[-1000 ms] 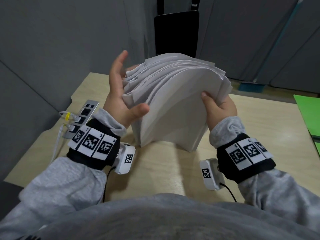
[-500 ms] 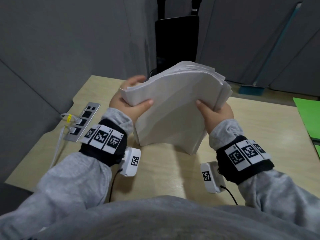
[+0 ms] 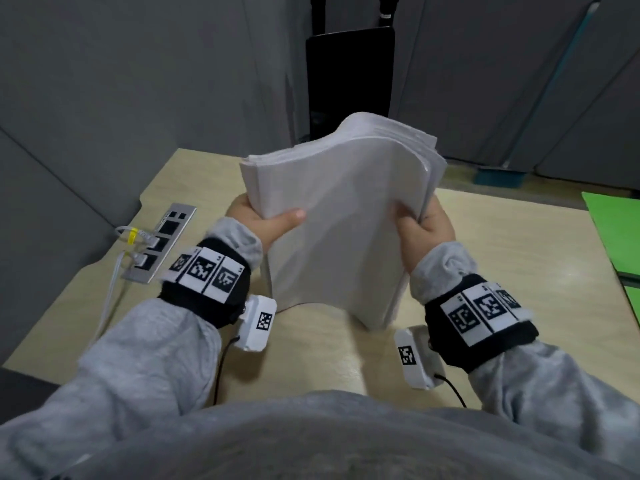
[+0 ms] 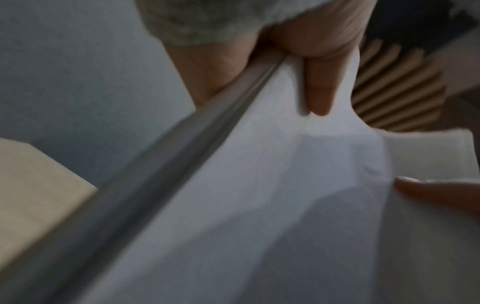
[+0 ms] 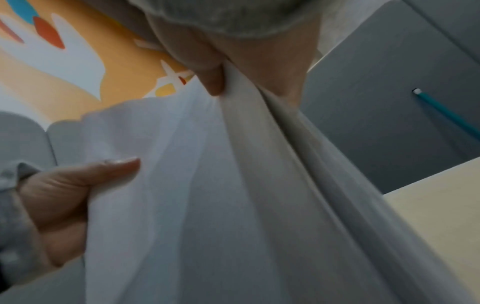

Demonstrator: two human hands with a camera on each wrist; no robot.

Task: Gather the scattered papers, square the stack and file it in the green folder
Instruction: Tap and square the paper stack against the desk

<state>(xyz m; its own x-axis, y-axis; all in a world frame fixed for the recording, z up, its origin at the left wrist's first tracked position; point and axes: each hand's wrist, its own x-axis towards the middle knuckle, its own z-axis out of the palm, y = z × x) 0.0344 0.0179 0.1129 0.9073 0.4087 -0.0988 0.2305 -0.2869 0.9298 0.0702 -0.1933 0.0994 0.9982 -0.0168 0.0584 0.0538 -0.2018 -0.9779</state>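
A thick stack of white papers [image 3: 339,216] stands upright on its lower edge on the wooden desk [image 3: 311,355], its top bowed away from me. My left hand [image 3: 266,220] grips the stack's left side, thumb on the near sheet and fingers behind. My right hand [image 3: 420,225] grips the right side the same way. In the left wrist view the papers [image 4: 259,205] fill the frame with my left thumb [image 4: 319,86] pressed on them. The right wrist view shows the papers [image 5: 233,195] pinched under my right thumb [image 5: 214,82]. The green folder [image 3: 616,233] lies flat at the desk's right edge.
A metal socket panel [image 3: 161,242] with white cables plugged in is set into the desk at the left. Grey partition walls close off the left and back. A black panel [image 3: 349,81] stands behind the desk.
My left hand, open beside the fanned sheets a second ago, has closed on the stack's left side. The loose sheets have come together and the stack stands more upright.
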